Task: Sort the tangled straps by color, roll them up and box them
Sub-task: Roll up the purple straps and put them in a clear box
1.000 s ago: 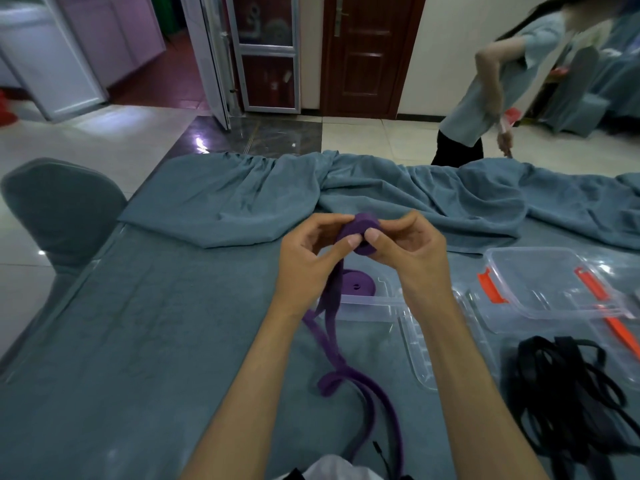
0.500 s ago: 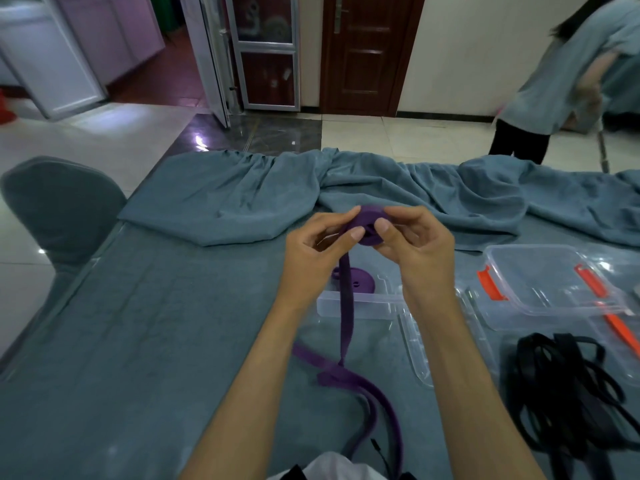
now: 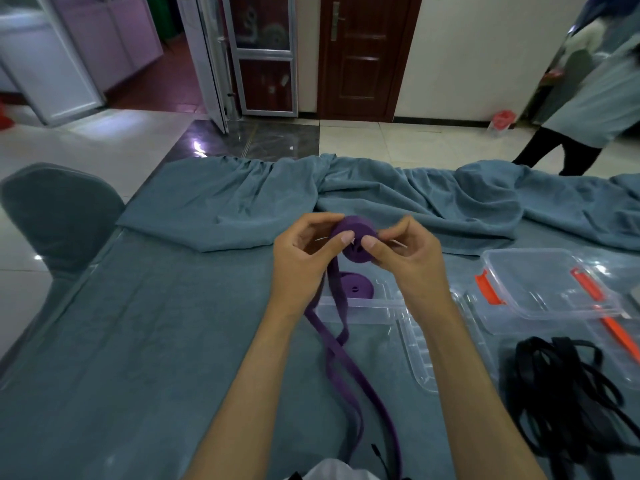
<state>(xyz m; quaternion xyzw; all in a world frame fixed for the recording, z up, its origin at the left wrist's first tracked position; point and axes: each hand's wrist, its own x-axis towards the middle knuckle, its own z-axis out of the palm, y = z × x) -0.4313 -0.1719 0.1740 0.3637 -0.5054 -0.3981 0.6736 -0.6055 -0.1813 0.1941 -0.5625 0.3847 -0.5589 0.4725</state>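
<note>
Seen from above, two bare hands meet over a worktop (image 3: 145,341) covered in blue-grey cloth. The left hand (image 3: 304,258) and right hand (image 3: 405,258) pinch a half-wound purple roll (image 3: 355,237) between thumbs and fingers (image 3: 346,236), its loose purple strap (image 3: 343,362) trailing down toward the viewer. Behind it, a finished purple roll (image 3: 355,287) sits in a clear box (image 3: 360,308). To the right lie a clear lid (image 3: 547,285) (orange clips) and tangled black straps (image 3: 568,386).
</note>
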